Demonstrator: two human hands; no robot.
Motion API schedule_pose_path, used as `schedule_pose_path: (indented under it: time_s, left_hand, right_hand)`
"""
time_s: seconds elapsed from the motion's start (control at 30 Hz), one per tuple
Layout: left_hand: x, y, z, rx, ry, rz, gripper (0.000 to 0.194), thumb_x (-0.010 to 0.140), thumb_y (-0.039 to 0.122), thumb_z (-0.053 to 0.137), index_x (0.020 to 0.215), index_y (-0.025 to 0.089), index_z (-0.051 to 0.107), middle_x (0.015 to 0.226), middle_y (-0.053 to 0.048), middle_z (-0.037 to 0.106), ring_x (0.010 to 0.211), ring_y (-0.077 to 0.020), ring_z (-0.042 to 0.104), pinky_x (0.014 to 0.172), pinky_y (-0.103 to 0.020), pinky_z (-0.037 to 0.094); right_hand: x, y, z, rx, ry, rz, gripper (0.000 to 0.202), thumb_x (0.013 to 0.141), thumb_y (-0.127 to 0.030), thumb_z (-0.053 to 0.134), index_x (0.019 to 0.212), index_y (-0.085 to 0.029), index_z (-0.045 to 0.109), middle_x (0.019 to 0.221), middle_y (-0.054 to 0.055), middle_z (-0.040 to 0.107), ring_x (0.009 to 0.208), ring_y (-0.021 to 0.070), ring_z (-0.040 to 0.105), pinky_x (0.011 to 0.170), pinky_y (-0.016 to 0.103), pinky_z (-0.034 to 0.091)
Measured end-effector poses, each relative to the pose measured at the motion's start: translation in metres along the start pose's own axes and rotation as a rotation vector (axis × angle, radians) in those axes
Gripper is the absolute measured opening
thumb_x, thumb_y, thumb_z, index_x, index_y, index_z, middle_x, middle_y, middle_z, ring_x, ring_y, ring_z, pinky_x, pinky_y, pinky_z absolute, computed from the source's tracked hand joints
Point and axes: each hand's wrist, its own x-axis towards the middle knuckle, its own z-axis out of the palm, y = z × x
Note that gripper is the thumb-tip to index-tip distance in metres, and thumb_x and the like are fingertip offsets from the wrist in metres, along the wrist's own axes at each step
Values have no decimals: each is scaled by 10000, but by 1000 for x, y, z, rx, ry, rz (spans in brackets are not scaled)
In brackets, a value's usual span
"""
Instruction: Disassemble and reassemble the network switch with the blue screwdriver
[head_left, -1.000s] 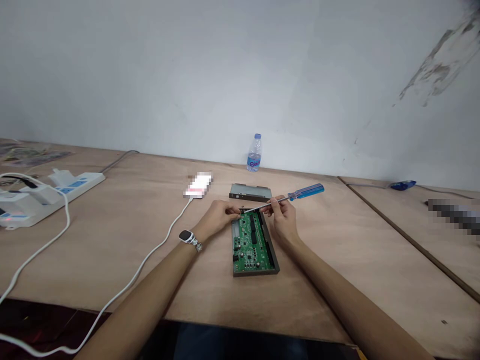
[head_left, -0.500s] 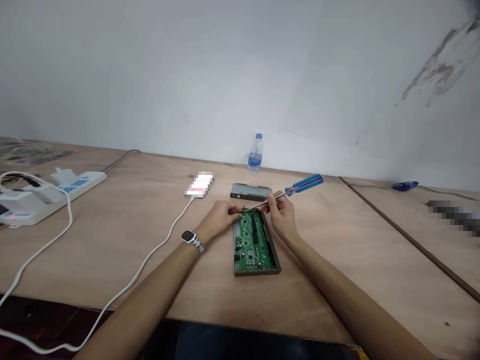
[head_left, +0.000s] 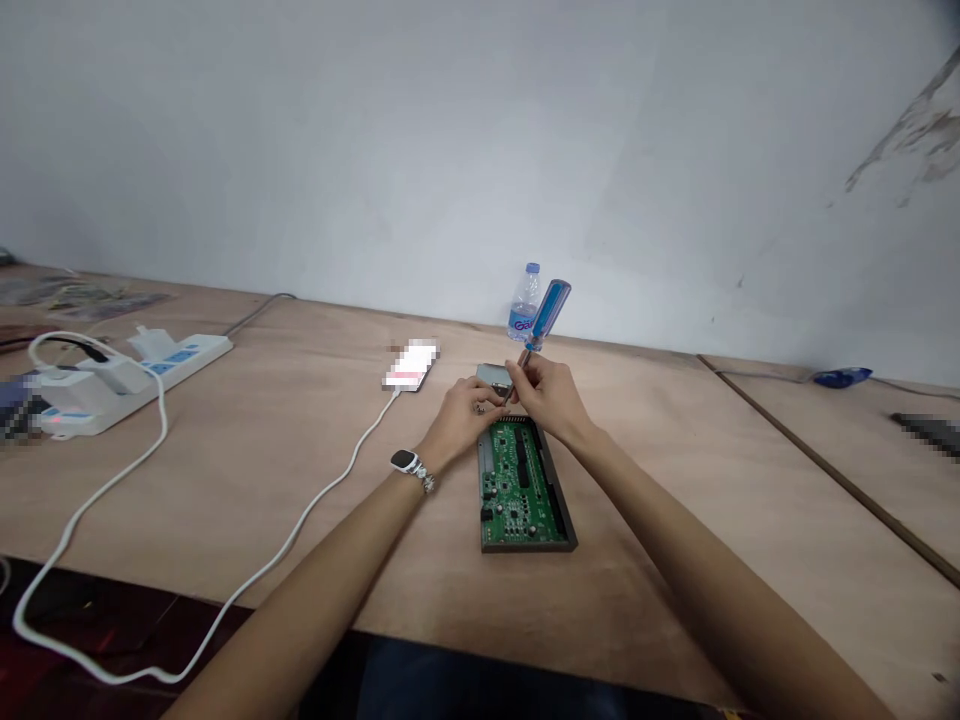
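My right hand (head_left: 553, 396) is closed around the shaft of a blue-handled screwdriver (head_left: 551, 310), which leans with its handle up and its tip down. At the far end of an open casing (head_left: 529, 547), my left hand (head_left: 465, 412) has its thumb and fingers pinched together by the screwdriver's tip. Whatever those fingertips hold is too small to make out. Inside the casing sits a green circuit board (head_left: 517, 490) with black chips and a row of pins. Behind both hands, a grey casing part (head_left: 492, 374) is mostly hidden.
A water bottle (head_left: 523, 310) stands by the wall, partly behind the screwdriver handle. A phone (head_left: 412, 366) lies to the left, with a white cable (head_left: 330, 482) running towards me. A power strip (head_left: 199, 355) with plugs sits far left. A blue object (head_left: 843, 378) lies far right.
The screwdriver has swung from lying nearly flat to a steep tilt, handle up. My left hand has shifted from the board's far left corner towards the screwdriver tip. The view has turned slightly left.
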Motion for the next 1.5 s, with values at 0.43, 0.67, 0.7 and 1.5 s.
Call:
schedule_pose_path:
  time_s: [0.43,0.67,0.7,1.5]
  left_hand:
    - [-1,-15,5,-20,26,21,141,854,338,734,839,208,787,989,-71,709,999,-249,634,908,-389,492]
    - [-2,-18,5,-4,-20,56,147,883,308,695,859,205,797,1043,-88,724,1035,-260,640,949,-403,482]
    - [-2,-18,5,2,-25,60,153,888,311,687,865,207,798,1050,-88,728,1045,-264,638,957,-407,477]
    - [-2,-4,6,-327,-26,-153,299,855,435,690,912,158,789,977,-102,784,952,-273,715,858,-361,529]
  right_hand:
    - [2,-2,9,-75,-50,-63,354,986,-414,514,703,-204,535,626,36,646,559,167,581,560,274,363]
    - [3,-6,-4,-20,-155,-38,304,938,-421,602,759,-179,642,738,49,707,648,174,629,643,292,461]
    - [3,-6,-8,22,-197,-40,260,932,-396,613,812,-173,674,803,58,730,684,178,650,671,298,486]
    - [6,1,-7,413,-296,57,311,887,-428,659,1046,-161,676,973,94,742,700,180,688,603,317,582]
